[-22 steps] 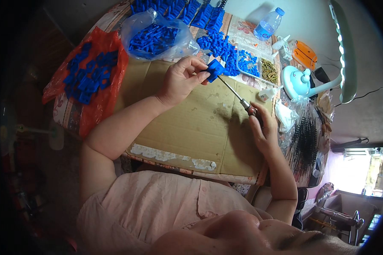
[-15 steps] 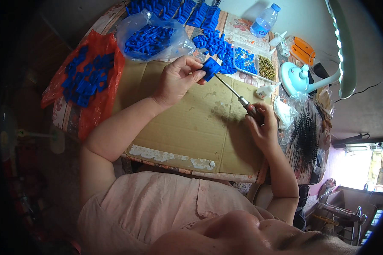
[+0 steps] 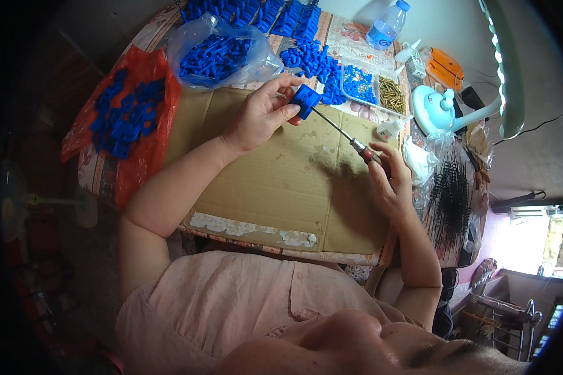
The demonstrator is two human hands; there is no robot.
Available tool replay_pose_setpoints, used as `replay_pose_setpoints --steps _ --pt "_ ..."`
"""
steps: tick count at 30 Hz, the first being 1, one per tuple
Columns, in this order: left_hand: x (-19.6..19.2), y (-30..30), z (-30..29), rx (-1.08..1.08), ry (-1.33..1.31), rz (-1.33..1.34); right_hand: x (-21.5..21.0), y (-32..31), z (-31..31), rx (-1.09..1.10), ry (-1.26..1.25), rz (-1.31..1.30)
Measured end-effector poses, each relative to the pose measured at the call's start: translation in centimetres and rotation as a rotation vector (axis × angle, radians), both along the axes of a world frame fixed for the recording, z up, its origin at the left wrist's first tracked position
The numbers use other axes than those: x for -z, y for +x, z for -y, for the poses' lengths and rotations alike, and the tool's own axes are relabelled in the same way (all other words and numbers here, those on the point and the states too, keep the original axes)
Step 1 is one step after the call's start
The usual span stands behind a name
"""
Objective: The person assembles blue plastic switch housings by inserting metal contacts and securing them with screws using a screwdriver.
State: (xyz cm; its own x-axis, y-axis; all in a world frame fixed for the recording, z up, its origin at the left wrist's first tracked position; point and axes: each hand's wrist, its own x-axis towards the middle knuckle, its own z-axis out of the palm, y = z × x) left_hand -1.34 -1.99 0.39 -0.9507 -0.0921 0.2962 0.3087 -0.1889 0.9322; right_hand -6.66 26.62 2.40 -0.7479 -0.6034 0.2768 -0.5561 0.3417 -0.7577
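Note:
My left hand (image 3: 261, 117) pinches a small blue plastic part (image 3: 306, 102) between thumb and fingers above the far side of the cardboard sheet (image 3: 263, 194). In my right hand (image 3: 391, 181) is a screwdriver (image 3: 360, 149) with a reddish handle, gripped by the thumb and fingers. Its long metal shaft points up and left, and the tip meets the lower right side of the blue part. Whether a screw sits at the tip is too small to tell.
Blue parts fill a red bag (image 3: 162, 134) at left and a clear bag (image 3: 269, 59) behind. A divided plastic box (image 3: 376, 94) holds small blue pieces and brass-coloured screws. A bottle (image 3: 388, 25), an orange object (image 3: 445, 70), a lamp (image 3: 433, 107) and black strips (image 3: 450, 200) stand or lie rightward.
My right hand's fingers have opened and shifted on the screwdriver handle. The blue part has moved slightly left and tilted a little in my left hand.

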Motion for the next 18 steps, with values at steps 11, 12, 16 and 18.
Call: replay_pose_setpoints --steps 11,12,16,18 --pt "0.7 -0.3 1.1 0.065 -0.088 0.014 0.3 -0.2 -0.1 0.022 -0.048 -0.034" --pt "0.8 -0.3 1.1 0.075 -0.108 -0.013 0.4 -0.3 -0.2 0.021 -0.048 -0.035" --pt "1.0 -0.4 1.1 0.079 -0.037 0.01 0.8 -0.6 -0.3 0.007 -0.073 -0.071" --pt "0.8 -0.3 1.1 0.077 -0.031 0.116 0.7 -0.6 -0.4 0.005 -0.058 -0.101"
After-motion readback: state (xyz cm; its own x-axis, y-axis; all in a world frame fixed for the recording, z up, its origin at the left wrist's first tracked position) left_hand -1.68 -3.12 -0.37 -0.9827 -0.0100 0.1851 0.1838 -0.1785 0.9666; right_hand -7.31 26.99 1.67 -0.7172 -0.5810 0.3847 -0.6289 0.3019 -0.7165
